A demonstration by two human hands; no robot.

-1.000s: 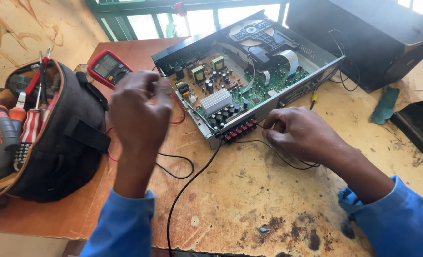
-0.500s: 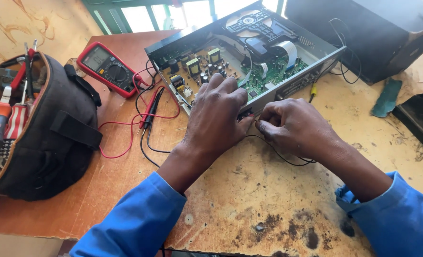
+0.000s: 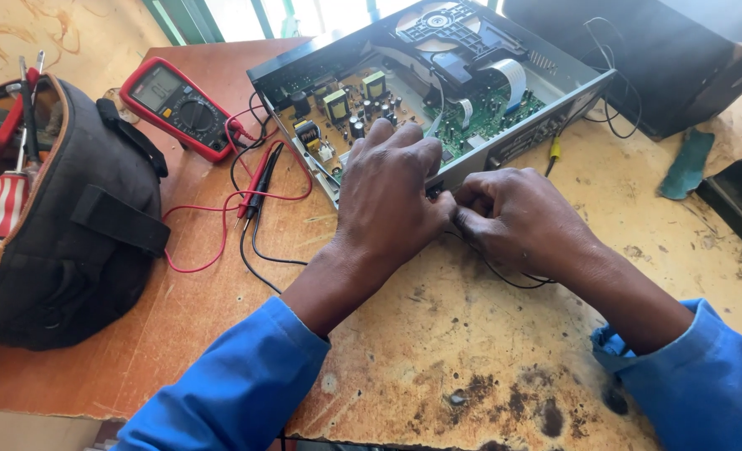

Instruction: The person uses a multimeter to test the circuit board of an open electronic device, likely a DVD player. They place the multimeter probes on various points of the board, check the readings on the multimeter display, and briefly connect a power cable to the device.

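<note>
So I've got both hands right at the back edge of the opened player (image 3: 438, 92), which sits with its lid off on the worn bench (image 3: 488, 367). My left hand (image 3: 392, 196) lies flat over the rear panel, fingers curled down and bunched together; can't tell if it's actually holding anything under there. My right hand (image 3: 517, 219) is just beside it, nearly touching, fingers pinched shut on a thin black wire (image 3: 513, 280) that loops out under my wrist onto the bench. Inside the player you can see the green board (image 3: 492, 108) and the disc drive (image 3: 442, 25) at the far end. Off to my left are the red multimeter (image 3: 179, 104), its probes (image 3: 258, 179) lying by the player, and my black tool bag (image 3: 70, 225). A black box (image 3: 680, 58) sits behind on the right.
</note>
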